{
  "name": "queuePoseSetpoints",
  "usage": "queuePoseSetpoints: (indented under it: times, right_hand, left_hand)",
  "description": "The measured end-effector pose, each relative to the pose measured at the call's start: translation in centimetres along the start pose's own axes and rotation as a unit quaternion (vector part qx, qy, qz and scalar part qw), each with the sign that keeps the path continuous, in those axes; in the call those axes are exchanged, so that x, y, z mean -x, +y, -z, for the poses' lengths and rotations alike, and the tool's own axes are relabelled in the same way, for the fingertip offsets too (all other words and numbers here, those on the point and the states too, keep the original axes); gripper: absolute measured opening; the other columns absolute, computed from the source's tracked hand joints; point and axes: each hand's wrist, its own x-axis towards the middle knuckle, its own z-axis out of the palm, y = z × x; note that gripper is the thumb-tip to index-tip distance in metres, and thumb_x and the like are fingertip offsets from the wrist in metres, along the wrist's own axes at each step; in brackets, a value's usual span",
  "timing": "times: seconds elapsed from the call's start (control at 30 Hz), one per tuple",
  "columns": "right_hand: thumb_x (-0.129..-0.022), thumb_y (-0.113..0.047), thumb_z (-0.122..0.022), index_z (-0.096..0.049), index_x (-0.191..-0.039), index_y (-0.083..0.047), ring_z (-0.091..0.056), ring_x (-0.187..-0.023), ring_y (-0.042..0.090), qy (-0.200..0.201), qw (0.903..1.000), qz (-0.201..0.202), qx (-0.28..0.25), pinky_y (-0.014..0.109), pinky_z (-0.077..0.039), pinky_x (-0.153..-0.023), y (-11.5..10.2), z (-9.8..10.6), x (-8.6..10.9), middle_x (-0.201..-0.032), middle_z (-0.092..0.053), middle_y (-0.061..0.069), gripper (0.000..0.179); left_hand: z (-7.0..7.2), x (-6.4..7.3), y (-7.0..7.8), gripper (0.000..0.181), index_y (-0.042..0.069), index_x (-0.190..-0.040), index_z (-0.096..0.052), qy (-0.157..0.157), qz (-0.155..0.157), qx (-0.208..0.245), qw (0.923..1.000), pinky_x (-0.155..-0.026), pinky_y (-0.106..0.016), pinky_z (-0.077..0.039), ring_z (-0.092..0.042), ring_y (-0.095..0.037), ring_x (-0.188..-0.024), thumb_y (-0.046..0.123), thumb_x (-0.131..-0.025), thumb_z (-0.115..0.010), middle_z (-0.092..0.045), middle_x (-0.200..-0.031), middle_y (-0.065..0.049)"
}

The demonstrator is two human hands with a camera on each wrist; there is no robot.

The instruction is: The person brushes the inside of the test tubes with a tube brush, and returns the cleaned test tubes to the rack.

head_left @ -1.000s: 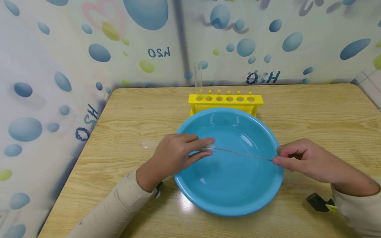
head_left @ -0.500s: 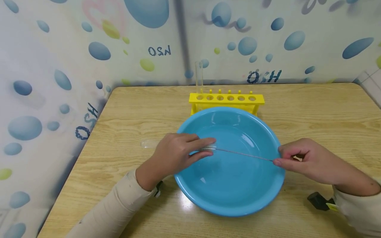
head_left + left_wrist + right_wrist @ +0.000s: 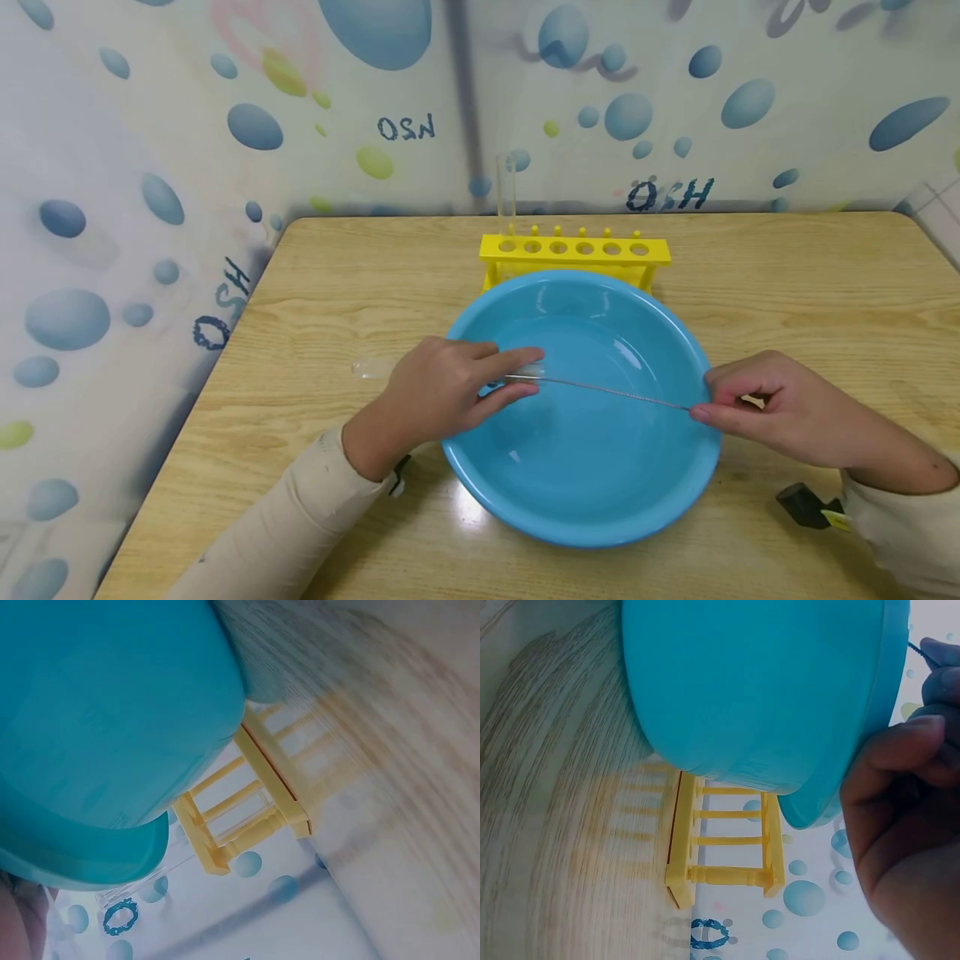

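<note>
In the head view, my left hand [image 3: 442, 392] grips a clear glass test tube [image 3: 373, 367] that lies level across the left rim of a light blue basin [image 3: 577, 492]. The tube's rounded end sticks out to the left of the hand, and its mouth is over the basin at the fingertips. A thin twisted wire handle [image 3: 615, 390], like that of a test tube brush, runs from the tube's mouth to the right. Its far end is pinched between thumb and index finger of my right hand [image 3: 783, 408], near the basin's right rim. The left hand hides the tube's middle.
Right behind the basin stands a yellow test tube rack [image 3: 573, 249] with another clear test tube [image 3: 506, 196] upright in its leftmost hole. All this is on a wooden table [image 3: 345, 283], with a patterned wall [image 3: 420, 175] along its back edge.
Both hands keep their hold on the tube and the wire, almost still. The head view has shifted very slightly.
</note>
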Motion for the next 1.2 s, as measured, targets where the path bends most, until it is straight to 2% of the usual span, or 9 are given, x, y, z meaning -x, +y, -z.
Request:
queuePoseSetpoints:
  times: [0.13, 0.27, 0.43, 0.63, 1.2]
  right_hand:
    - [-0.085, 0.016, -0.065, -0.055, -0.067, -0.022, -0.041, -0.053, 0.006, 0.005, 1.0000, 0.001, 0.002, 0.021, -0.033, -0.044, 0.02, -0.01, -0.04, -0.061, -0.039, -0.001, 0.043]
    - [-0.088, 0.015, -0.062, -0.057, -0.069, -0.021, -0.044, -0.055, 0.008, 0.014, 0.9997, -0.019, 0.004, 0.022, -0.033, -0.044, -0.03, -0.02, -0.08, -0.062, -0.041, -0.002, 0.040]
    - [-0.092, 0.015, -0.056, -0.061, -0.076, -0.017, -0.046, -0.056, 0.011, 0.010, 0.9994, -0.027, -0.016, 0.024, -0.033, -0.044, 0.03, 0.09, -0.06, -0.063, -0.042, 0.000, 0.037]
    - [-0.093, 0.015, -0.054, -0.064, -0.079, -0.018, -0.048, -0.057, 0.010, 0.018, 0.9992, -0.032, -0.015, 0.024, -0.036, -0.045, 0.11, 0.00, -0.05, -0.063, -0.045, -0.001, 0.036]
    - [-0.094, 0.011, -0.056, -0.059, -0.072, -0.019, -0.045, -0.053, 0.010, 0.056, 0.9971, -0.050, 0.013, 0.025, -0.035, -0.043, -0.19, -0.65, -0.33, -0.059, -0.046, -0.004, 0.037]
  left_hand:
    - [-0.02, -0.06, -0.01, 0.038, 0.019, -0.117, -0.073, 0.002, 0.006, 0.005, 1.0000, -0.044, -0.017, -0.033, -0.054, -0.003, -0.052, 0.036, -0.084, -0.078, -0.066, -0.068, 0.005]
    - [-0.08, -0.07, -0.04, 0.036, 0.019, -0.116, -0.074, 0.005, 0.017, 0.010, 0.9998, -0.044, -0.017, -0.034, -0.055, -0.003, -0.053, 0.036, -0.085, -0.078, -0.067, -0.070, 0.006]
    - [-0.17, -0.05, -0.10, 0.036, 0.019, -0.115, -0.074, 0.008, 0.022, 0.012, 0.9997, -0.045, -0.017, -0.035, -0.059, -0.002, -0.056, 0.036, -0.084, -0.079, -0.069, -0.073, 0.007]
    - [-0.17, -0.08, -0.07, 0.035, 0.019, -0.115, -0.074, 0.007, 0.032, 0.013, 0.9994, -0.045, -0.017, -0.036, -0.059, -0.002, -0.056, 0.036, -0.084, -0.079, -0.071, -0.075, 0.007]
    - [-0.22, -0.11, -0.07, 0.032, 0.020, -0.111, -0.075, 0.009, 0.052, 0.015, 0.9985, -0.047, -0.018, -0.039, -0.064, -0.003, -0.060, 0.037, -0.085, -0.077, -0.074, -0.082, 0.006]
